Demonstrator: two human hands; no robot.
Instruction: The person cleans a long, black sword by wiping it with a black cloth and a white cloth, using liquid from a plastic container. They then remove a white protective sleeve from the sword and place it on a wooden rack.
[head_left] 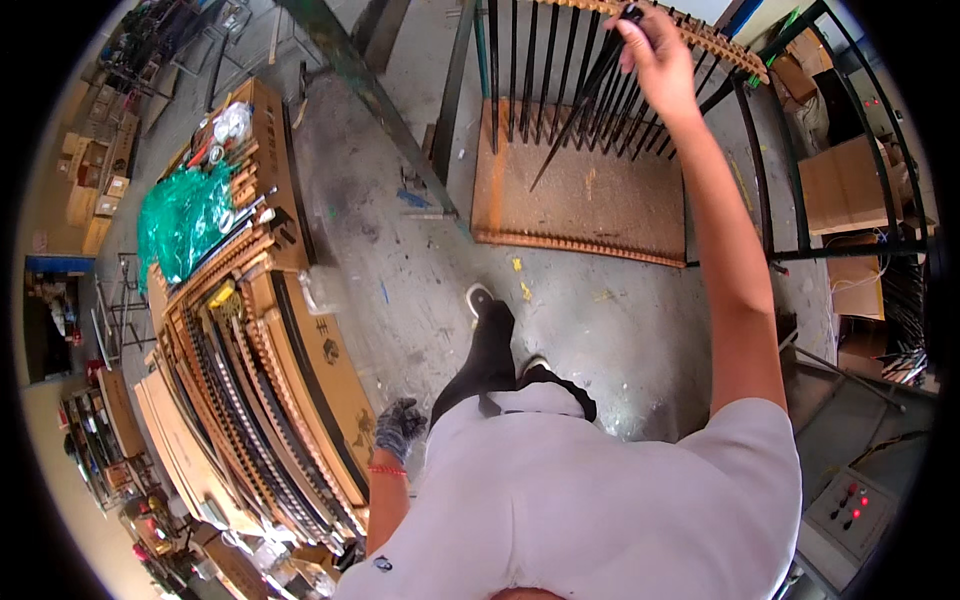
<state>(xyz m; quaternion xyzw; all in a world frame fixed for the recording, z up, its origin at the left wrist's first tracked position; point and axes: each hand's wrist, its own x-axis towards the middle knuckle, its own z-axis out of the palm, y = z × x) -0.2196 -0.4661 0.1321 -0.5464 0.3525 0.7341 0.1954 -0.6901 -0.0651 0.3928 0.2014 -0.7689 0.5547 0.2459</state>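
Gripping tilted black rod [577, 112] between fingers of right hand [655, 52]; holding gloved left hand [400, 425] low, with indiscernible finger opening.

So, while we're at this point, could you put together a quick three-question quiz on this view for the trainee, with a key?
1. Multiple choice: which hand wears a grey glove?
a) left
b) right
c) both

2. True or false: the green plastic bag lies on the floor between the person's feet.

3. Fill in the gap: the raised right hand grips a long, dark ____ near its upper end.

Key:
1. a; the left hand hangs low at the person's side.
2. False; it lies on the cardboard stack at the picture's left.
3. rod.
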